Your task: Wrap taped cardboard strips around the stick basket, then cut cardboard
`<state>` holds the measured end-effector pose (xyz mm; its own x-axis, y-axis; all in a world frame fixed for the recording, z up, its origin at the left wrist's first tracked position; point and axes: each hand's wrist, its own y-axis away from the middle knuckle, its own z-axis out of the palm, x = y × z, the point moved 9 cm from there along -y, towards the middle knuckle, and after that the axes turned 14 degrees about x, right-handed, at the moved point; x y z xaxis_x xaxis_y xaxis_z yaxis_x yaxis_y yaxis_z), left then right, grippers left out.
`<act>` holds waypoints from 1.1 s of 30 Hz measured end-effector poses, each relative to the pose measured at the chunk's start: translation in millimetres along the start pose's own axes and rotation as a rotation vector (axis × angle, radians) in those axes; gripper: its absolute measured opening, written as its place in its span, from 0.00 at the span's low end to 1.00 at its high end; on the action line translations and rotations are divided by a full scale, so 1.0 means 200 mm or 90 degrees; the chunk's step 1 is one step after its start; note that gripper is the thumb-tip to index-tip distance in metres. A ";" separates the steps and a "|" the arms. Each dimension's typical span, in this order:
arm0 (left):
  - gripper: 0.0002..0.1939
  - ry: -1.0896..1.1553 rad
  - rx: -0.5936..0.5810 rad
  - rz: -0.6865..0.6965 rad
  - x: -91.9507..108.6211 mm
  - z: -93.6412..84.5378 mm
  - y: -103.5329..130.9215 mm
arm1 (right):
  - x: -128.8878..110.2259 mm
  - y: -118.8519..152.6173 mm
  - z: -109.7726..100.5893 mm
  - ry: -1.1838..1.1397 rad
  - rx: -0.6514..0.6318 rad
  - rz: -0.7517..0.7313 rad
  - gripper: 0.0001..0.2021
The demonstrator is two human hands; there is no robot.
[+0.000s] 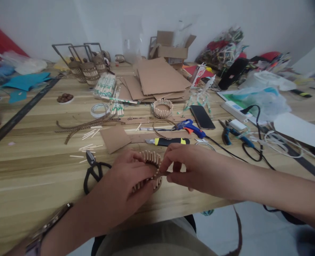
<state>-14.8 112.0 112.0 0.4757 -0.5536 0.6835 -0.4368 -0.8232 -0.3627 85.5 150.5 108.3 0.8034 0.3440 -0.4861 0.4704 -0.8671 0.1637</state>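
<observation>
beyond the stick ring (150, 156) lies a utility knife (172, 142) — scissors (94, 164) at left

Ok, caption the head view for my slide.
Left hand holds a stick-studded ring, right hand pinches a brown strip, glue gun beyond.

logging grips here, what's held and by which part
Left hand: stick ring, by its left side. Right hand: brown strip, pinched beside the ring.
</observation>
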 end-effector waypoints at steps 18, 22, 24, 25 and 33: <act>0.11 -0.215 0.078 0.117 -0.16 0.05 0.13 | 0.02 -0.03 0.23 0.253 0.089 -0.298 0.10; 0.10 -0.270 0.098 0.120 -0.19 0.06 0.15 | 0.01 -0.03 0.27 0.288 0.074 -0.334 0.09; 0.10 -0.290 0.103 0.122 -0.22 0.07 0.17 | 0.01 -0.03 0.29 0.299 0.074 -0.344 0.08; 0.10 -0.303 0.106 0.124 -0.23 0.07 0.17 | 0.01 -0.03 0.30 0.303 0.075 -0.349 0.08; 0.10 -0.329 0.067 0.076 -0.28 0.12 0.19 | -0.02 -0.03 0.34 0.308 0.128 -0.357 0.10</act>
<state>-40.7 108.2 45.2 0.7526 -0.6124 0.2419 -0.4451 -0.7439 -0.4986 55.9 129.9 51.2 0.5561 0.8310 -0.0128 0.8166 -0.5492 -0.1777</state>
